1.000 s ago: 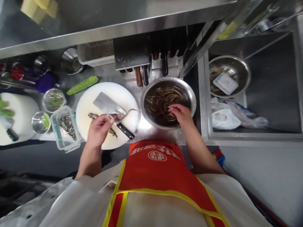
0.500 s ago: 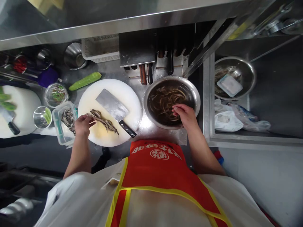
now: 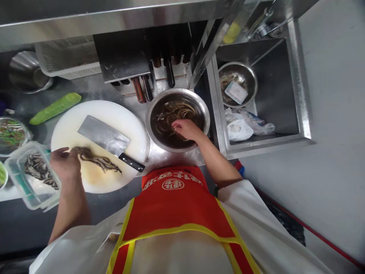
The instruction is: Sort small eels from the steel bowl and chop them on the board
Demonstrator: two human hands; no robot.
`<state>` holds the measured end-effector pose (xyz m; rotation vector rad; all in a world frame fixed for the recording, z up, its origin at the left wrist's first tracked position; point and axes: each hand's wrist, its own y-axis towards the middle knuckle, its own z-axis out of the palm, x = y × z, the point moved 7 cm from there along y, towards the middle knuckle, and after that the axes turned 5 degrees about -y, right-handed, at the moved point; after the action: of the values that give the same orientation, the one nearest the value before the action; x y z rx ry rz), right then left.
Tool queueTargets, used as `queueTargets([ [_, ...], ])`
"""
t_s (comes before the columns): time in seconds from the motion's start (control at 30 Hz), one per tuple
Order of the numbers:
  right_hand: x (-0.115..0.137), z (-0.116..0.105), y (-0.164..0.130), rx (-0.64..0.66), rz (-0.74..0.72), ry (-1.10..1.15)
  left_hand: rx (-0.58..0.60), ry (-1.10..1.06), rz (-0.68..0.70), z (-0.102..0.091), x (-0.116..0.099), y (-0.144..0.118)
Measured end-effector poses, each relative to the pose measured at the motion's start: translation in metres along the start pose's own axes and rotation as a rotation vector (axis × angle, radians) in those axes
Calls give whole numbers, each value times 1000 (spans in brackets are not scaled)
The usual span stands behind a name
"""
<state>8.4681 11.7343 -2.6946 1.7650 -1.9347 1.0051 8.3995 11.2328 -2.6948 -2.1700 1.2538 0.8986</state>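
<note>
My left hand [image 3: 66, 163] is at the left edge of a round white cutting board [image 3: 97, 182]. Its thumb side touches a small bunch of thin, dark, eel-like strips [image 3: 98, 160], and a gap shows between thumb and fingers. Beside the bunch, a cleaver [image 3: 104, 135] lies flat, its black handle towards me. My right hand [image 3: 186, 129] is over a metal bowl [image 3: 207, 121] of dark water, fingertips pinched together; what they hold, if anything, is hidden. More long brown eel-like strips [image 3: 176, 110] lie in the water. Left of the board, a clear plastic container [image 3: 30, 201] holds similar strips [image 3: 40, 169].
A peeled green vegetable [image 3: 55, 108] lies behind the board. Farther back are a white basket [image 3: 68, 70], a metal bowl [image 3: 27, 72] and a knife rack [image 3: 122, 57]. To the right, a sink [image 3: 279, 87] holds another bowl [image 3: 253, 89] and plastic bags [image 3: 239, 127]. A steel shelf [image 3: 114, 23] overhangs the counter.
The view has swung to the right, showing more of the sink and wall. My left thumb and fingers have parted a little beside the strips. My right hand stays over the bowl.
</note>
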Motion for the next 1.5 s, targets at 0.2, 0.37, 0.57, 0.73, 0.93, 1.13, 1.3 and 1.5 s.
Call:
queueTargets([
  [0.2,11,31,4,200,12,-343,111,-220,123,40,-81,-71],
  [0.37,25,-11,3,119,-83,-123,644,-423,124,117,-139,-142],
  [0.57,46,-60,-4,108,-80,380,1129,-630,249,211,-206,-194],
  [0.73,55,-83,-10,29,-85,544,1262,-841,174,242,-241,-207],
  [0.93,56,-89,-16,2,-69,635,1363,-796,241,234,-254,-208],
  [1.13,68,-76,-24,15,-43,602,1390,-889,-9,213,-234,-195],
  [1.3,84,-33,-29,136,-10,668,1438,-995,-201,173,-202,-177],
  [1.5,131,65,-42,372,52,775,1385,-855,-218,103,-122,-120],
])
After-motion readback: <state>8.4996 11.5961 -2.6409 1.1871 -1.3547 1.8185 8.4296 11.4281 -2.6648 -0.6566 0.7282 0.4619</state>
